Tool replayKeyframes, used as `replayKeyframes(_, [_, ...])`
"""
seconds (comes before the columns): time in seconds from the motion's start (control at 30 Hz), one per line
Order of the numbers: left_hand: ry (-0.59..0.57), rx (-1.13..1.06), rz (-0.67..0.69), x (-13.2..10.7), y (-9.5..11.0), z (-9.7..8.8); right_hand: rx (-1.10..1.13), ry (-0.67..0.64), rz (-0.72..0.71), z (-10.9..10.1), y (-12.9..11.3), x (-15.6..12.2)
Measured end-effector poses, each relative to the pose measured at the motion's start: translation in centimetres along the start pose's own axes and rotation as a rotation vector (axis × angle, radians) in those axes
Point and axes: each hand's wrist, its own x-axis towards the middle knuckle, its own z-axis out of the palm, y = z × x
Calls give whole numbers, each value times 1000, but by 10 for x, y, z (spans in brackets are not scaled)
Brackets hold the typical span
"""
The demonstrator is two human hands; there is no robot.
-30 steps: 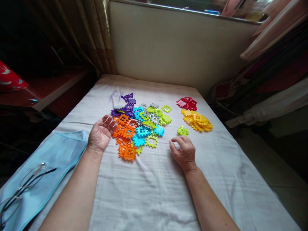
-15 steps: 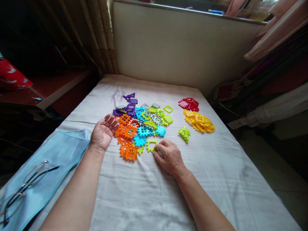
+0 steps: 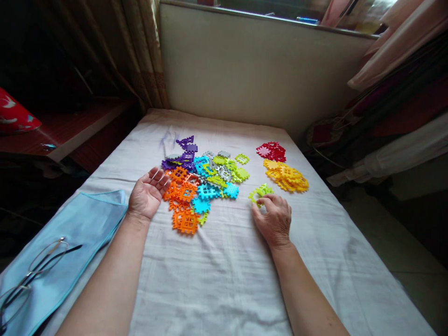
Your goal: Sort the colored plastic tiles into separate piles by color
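A mixed heap of plastic waffle tiles in orange, blue, purple, grey and lime green lies on the white cloth. To its right sit a red pile, a yellow pile and a small lime green pile. My right hand pinches a lime green frame tile at that green pile's near-left edge. My left hand rests palm up, fingers spread, against the orange tiles on the heap's left side.
A light blue cloth with a pair of glasses on it lies at the near left. A wall closes off the far end, curtains hang at the left, and a dark wooden shelf stands beside them.
My right hand took the lime green frame tile from the near edge of the heap and carried it right to the small green pile. My left hand stayed put.
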Motion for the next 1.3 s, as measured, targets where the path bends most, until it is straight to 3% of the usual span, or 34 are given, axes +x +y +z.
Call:
replayKeyframes(0.3, [13,3,-3,-2,0,2,-90,-44,134,3,11,0])
replayKeyframes(0.7, [1,10,0,-2,-2,2,-81,-8,119,0,8,0])
replayKeyframes(0.87, [-13,72,13,-2,-6,3,134,-20,-90,-2,-21,-3])
replayKeyframes(1.1, [-18,69,12,-2,-6,2,416,-333,-444,-6,-87,-14])
replayKeyframes(1.3, [-10,56,2,-2,-5,2,394,-458,-462,0,-108,-12])
